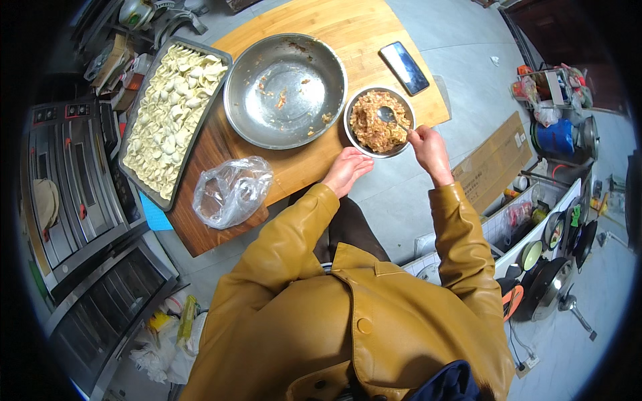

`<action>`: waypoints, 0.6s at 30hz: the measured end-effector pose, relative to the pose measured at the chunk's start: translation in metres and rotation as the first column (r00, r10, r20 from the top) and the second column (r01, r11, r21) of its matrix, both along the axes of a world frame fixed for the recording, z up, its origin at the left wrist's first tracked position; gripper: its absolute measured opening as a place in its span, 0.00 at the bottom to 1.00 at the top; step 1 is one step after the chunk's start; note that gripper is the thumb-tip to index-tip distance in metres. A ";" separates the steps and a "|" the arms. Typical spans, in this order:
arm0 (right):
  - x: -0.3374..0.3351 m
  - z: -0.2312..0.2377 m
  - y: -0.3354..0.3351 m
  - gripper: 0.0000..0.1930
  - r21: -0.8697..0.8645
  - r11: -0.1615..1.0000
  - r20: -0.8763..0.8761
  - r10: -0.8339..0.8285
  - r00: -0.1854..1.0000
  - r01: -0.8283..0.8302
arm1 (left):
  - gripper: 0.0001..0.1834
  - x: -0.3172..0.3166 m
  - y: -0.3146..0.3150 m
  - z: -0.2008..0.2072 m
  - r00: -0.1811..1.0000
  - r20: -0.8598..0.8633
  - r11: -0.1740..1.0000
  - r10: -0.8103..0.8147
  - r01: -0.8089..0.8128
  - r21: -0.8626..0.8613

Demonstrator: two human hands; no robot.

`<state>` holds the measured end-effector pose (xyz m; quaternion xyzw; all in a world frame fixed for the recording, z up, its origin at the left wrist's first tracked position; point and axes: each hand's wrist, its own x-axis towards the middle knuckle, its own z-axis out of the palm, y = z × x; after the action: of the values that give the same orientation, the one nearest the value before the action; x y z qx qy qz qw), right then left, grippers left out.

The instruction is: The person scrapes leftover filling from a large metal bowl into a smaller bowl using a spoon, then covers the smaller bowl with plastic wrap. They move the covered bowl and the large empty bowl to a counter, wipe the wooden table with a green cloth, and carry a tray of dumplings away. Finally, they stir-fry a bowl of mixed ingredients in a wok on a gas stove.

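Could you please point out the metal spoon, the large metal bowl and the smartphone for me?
Metal spoon (386, 115): head view, on its rounded scoop.
Large metal bowl (298, 101): head view, on its bare inner bottom.
Smartphone (404, 68): head view, on the middle of its screen.

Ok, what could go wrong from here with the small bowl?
The small bowl sits at the near edge of the table, so a push could tip it off. The right hand holds a spoon at the mixture; a hard scoop might spill some. The phone lies close by, so stray bits could land on it.
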<state>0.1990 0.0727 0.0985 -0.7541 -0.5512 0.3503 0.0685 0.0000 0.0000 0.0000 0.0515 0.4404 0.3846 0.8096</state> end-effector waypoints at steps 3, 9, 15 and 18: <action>-0.003 0.013 0.002 0.17 0.037 0.999 -0.036 0.030 0.999 -0.029 | 0.08 0.002 0.000 0.001 1.000 0.004 1.000 0.009 -0.009 -0.013; -0.033 -0.002 0.010 0.15 -0.071 0.990 0.134 0.135 0.982 -0.126 | 0.08 0.000 0.000 0.000 0.999 0.025 0.999 0.041 -0.041 -0.004; -0.025 -0.003 0.030 0.14 0.040 0.968 0.045 0.245 0.969 -0.247 | 0.10 0.002 0.002 0.001 0.998 0.037 0.999 0.041 -0.040 -0.007; -0.027 -0.014 0.046 0.15 -0.022 0.985 0.020 0.173 0.985 -0.172 | 0.10 0.000 0.000 -0.002 0.997 0.066 0.999 0.043 -0.043 0.000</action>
<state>0.1716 0.1183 0.0849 -0.7079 -0.6117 0.3523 0.0245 0.0001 0.0003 -0.0019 0.0300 0.4142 0.4038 0.8152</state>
